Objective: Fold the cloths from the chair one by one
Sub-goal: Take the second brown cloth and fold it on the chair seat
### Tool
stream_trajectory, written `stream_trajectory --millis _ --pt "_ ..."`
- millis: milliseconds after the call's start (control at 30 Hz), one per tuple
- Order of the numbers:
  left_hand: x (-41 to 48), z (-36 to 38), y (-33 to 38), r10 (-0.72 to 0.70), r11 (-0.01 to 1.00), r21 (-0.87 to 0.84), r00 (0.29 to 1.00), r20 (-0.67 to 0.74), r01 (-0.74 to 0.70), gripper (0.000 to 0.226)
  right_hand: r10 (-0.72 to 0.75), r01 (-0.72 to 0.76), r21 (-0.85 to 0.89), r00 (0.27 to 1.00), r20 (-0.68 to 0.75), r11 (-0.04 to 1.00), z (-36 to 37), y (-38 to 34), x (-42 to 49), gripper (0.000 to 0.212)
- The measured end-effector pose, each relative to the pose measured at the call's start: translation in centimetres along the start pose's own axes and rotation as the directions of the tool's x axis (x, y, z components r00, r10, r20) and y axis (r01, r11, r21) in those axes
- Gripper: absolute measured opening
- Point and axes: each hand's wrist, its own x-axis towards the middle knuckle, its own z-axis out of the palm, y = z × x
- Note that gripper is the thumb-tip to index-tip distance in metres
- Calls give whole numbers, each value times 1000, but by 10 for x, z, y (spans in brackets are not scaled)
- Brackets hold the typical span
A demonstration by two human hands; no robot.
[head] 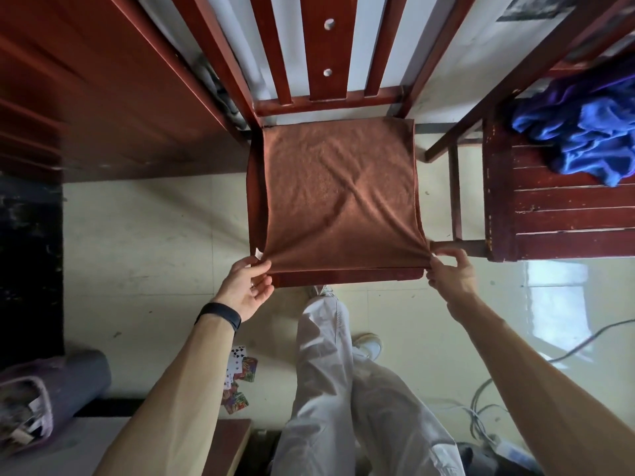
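A brown cloth [340,194] is spread flat over the seat of a red-brown wooden chair [343,278]. Its near corners are pinched by the left hand [245,286] and the right hand [450,273]. A blue cloth [584,132] is heaped, crumpled, on a second chair [556,214] to the right.

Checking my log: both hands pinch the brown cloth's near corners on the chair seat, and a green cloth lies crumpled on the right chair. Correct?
Head view: the crumpled cloth on the right chair is blue, not green. The left hand and right hand pinch the near corners of the brown cloth.
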Motion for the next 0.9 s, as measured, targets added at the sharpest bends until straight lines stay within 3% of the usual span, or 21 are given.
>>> stream_trajectory --millis 167,300,367,433,500,533,600,700,800,900 --pt "-81 10 46 211 975 54 975 68 -215 18 -131 118 143 988 81 983 -40 -66 -64 32" --pt "-171 17 97 395 874 214 894 212 -437 22 -322 319 46 941 105 947 -93 -136 -131 35" --pt "-217 21 118 513 689 403 798 316 -602 31 -472 479 -64 876 94 876 -118 -167 -162 29" --pt "-257 24 132 636 368 615 672 381 -697 30 -655 650 -228 753 63 725 -141 -194 -188 23" --pt "-290 28 144 772 55 738 497 396 -673 19 -789 747 -342 614 28 570 -163 -218 -210 14" --pt "-304 28 150 818 -54 761 408 406 -647 17 -837 775 -383 547 11 502 -172 -228 -219 12" --pt "-328 28 163 859 -183 758 274 433 -627 17 -906 815 -439 424 8 378 -188 -243 -235 13" --pt "-355 25 177 843 -328 725 159 514 -605 15 -957 859 -474 271 105 191 -207 -259 -254 10" --pt "-371 22 185 790 -532 704 24 613 -470 13 -960 870 -486 196 201 76 -221 -268 -265 10" --pt "-382 24 187 721 -655 658 -47 691 -372 10 -962 867 -494 190 198 69 -232 -272 -270 11"
